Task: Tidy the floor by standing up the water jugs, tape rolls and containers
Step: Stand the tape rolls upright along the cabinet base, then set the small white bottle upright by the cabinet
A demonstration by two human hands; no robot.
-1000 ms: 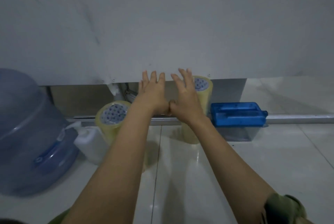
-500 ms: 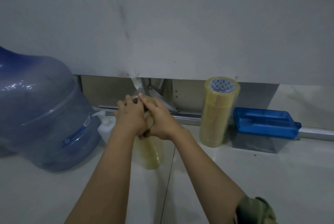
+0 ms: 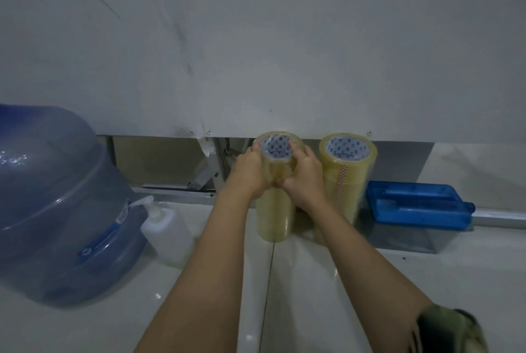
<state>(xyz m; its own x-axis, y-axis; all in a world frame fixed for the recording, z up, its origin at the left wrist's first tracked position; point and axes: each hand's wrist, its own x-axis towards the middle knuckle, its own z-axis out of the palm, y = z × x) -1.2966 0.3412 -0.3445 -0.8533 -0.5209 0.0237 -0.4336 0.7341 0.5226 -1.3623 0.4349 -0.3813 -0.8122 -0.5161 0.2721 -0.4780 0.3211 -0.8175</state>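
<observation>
A tall stack of yellowish tape rolls [image 3: 275,216] stands upright on the floor in the middle. My left hand [image 3: 248,173] grips its upper left side and my right hand [image 3: 304,176] grips its upper right side. A second upright tape stack [image 3: 345,176] stands just to its right, apart from my hands. A big blue water jug [image 3: 57,204] lies tilted on its side at the left. A small white pump bottle [image 3: 166,227] stands beside the jug. A clear container with a blue lid [image 3: 418,210] sits at the right.
A grey wall panel [image 3: 284,53] rises behind everything, with a gap and a metal rail [image 3: 176,191] along its foot. The glossy pale tiled floor [image 3: 313,295] spreads out in front of the objects.
Both hands moved from the right tape stack to the left one, took hold of it and brought it upright next to the right stack.
</observation>
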